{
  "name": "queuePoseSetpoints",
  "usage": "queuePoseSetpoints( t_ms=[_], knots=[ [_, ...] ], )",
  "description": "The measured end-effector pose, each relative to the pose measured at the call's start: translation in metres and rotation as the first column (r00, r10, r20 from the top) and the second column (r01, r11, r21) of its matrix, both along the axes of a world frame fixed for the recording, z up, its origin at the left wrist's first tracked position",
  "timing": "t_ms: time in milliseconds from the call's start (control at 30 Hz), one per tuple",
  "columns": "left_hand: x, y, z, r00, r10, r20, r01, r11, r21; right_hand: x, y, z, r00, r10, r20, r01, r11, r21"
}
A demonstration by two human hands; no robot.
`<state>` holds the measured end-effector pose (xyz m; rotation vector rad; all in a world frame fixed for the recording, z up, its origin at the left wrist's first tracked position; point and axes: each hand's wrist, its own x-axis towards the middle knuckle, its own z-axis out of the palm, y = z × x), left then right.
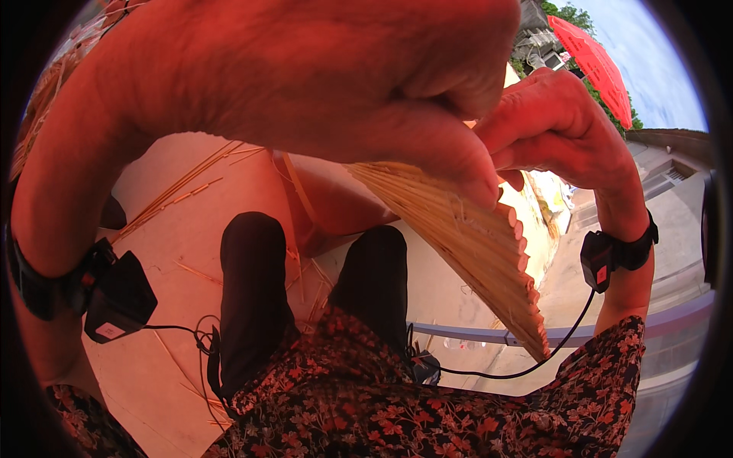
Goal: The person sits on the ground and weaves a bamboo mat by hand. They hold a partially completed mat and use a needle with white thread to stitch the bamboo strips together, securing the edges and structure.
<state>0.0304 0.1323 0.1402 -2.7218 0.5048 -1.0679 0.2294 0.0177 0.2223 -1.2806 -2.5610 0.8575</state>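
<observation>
A pale, hard floor (145, 351), tinted pinkish-red on the left and greyer on the right, carries loose straw-coloured stalks: a long slanting bunch (141, 220) at upper left, a short pair (200, 272) just below, and stray pieces (210, 401) lower down.

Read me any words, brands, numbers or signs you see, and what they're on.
Nothing can be read.
Small label on the black left-wrist box: too small.
Small label on the black right-wrist box: too small.
Red umbrella: any lettering too small.
</observation>
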Motion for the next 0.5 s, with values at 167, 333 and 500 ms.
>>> queuePoseSetpoints(
  t_ms=[167, 333, 500],
  knots=[
    [-0.003, -0.001, -0.005, 1.0, 0.016, -0.005, -0.016, 1.0, -0.003, -0.002, 0.003, -0.005, 1.0, 0.019, -0.01, -0.02, 0.996, -0.083],
    [-0.001, -0.004, -0.008, 1.0, 0.004, -0.007, -0.004, 1.0, 0.001, -0.004, 0.004, -0.005, 0.985, 0.158, 0.072, -0.159, 0.987, 0.006],
    [-0.002, -0.004, -0.009, 1.0, 0.001, -0.011, -0.001, 1.0, 0.005, -0.001, 0.001, -0.006, 1.0, 0.015, 0.013, -0.012, 0.99, -0.14]
  ],
)
